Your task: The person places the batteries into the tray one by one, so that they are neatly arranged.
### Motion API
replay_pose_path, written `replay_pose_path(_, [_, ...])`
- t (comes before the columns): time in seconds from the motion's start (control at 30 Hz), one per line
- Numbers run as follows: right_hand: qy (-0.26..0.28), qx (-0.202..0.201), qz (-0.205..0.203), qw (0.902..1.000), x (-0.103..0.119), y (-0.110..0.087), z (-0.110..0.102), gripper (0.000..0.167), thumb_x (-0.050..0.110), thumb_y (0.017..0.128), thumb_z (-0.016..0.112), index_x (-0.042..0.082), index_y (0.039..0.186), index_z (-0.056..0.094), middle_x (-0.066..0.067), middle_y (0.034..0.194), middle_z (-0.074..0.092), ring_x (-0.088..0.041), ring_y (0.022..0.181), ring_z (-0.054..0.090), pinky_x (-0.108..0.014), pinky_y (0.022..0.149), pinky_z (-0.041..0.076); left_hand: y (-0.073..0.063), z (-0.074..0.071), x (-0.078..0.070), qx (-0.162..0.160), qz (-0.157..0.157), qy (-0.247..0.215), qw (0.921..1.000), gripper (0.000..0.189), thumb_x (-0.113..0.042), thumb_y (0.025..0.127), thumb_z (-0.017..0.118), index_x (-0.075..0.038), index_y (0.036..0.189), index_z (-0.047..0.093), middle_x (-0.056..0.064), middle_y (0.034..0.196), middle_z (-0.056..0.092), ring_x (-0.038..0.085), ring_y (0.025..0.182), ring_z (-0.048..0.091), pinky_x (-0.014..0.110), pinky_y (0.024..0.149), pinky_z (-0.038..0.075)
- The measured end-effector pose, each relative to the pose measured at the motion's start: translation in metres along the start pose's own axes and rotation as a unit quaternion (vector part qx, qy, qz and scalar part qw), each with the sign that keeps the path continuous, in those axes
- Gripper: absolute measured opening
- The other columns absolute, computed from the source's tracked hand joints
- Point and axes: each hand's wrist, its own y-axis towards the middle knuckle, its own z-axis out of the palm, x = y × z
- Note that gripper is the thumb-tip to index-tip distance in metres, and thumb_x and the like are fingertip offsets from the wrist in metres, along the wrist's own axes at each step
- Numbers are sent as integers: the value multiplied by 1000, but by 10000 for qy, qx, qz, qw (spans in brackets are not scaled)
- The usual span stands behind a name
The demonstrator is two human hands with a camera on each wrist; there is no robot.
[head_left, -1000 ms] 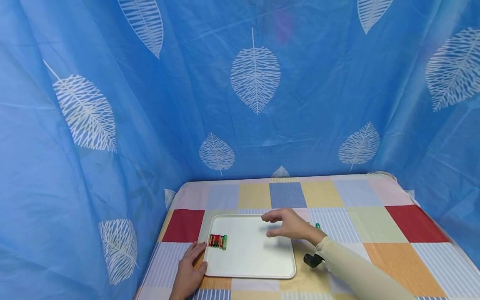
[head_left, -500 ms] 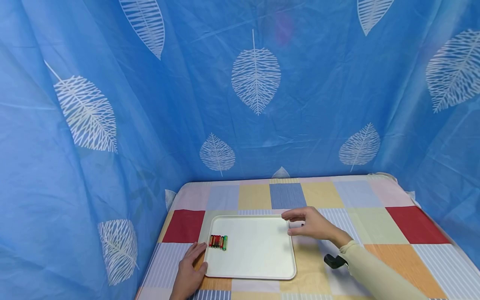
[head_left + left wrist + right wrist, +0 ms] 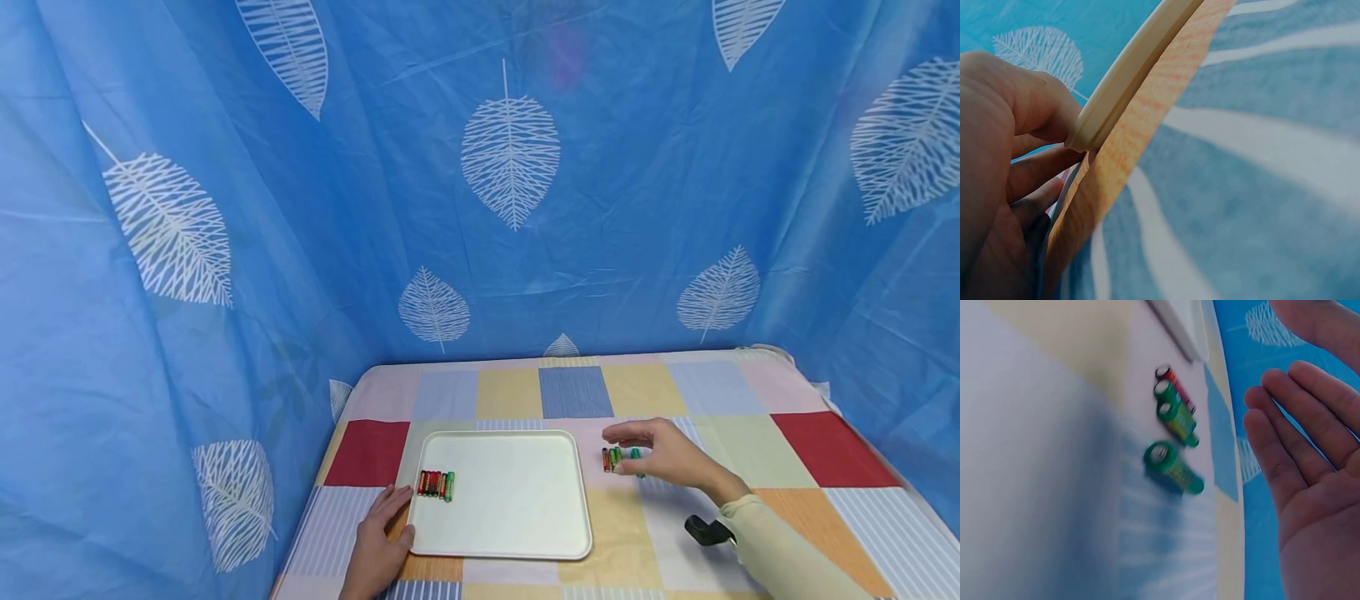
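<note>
A white tray [image 3: 502, 500] lies on the table, with a row of several red batteries [image 3: 430, 483] and a green battery [image 3: 449, 487] near its left edge. My left hand [image 3: 380, 537] rests at that edge, fingers relaxed; the left wrist view has the tray's rim [image 3: 1129, 69] touching it. Right of the tray, my right hand [image 3: 663, 452] hovers over the loose batteries, fingers extended and holding nothing. These are a red battery [image 3: 1175, 387] beside two green batteries [image 3: 1177, 419], and a thicker-looking green battery [image 3: 1172, 467] slightly apart.
A patchwork cloth [image 3: 787, 525] covers the table. Blue curtains [image 3: 615, 183] with white leaf prints hang behind and at the sides. A black wrist-mounted piece [image 3: 708, 531] sticks out below the right sleeve [image 3: 787, 546].
My right hand has moved right, from above the tray to above the loose batteries, which now show beneath it. The left hand and the row on the tray have stayed put.
</note>
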Motion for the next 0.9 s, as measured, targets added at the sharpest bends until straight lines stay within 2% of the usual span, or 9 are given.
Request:
replay_pose_path(0.2, [27, -132, 50, 9999, -9, -13, -7, 57, 20, 94, 88, 0, 144, 68, -22, 140, 74, -45, 127, 72, -53, 103, 62, -1, 1, 1, -20, 75, 18, 10000, 56, -2, 91, 77, -6, 147, 69, 17, 155, 65, 47, 159, 41, 70, 128, 32])
replay_pose_path(0.6, [161, -418, 514, 9977, -28, -24, -13, 58, 20, 91, 90, 1, 142, 70, -19, 140, 74, -40, 128, 73, -33, 102, 63, -1, 0, -2, -21, 36, 89, 10000, 57, -2, 91, 77, -6, 147, 69, 17, 156, 64, 48, 159, 40, 70, 127, 32])
replay_pose_path(0.9, [-185, -610, 862, 9942, -38, -25, -6, 60, 22, 86, 93, 4, 140, 73, -14, 139, 76, -23, 126, 75, -18, 102, 57, -2, 1, 0, -26, 106, 14, 9999, 56, -1, 91, 76, -6, 147, 69, 18, 156, 64, 48, 159, 40, 70, 128, 31])
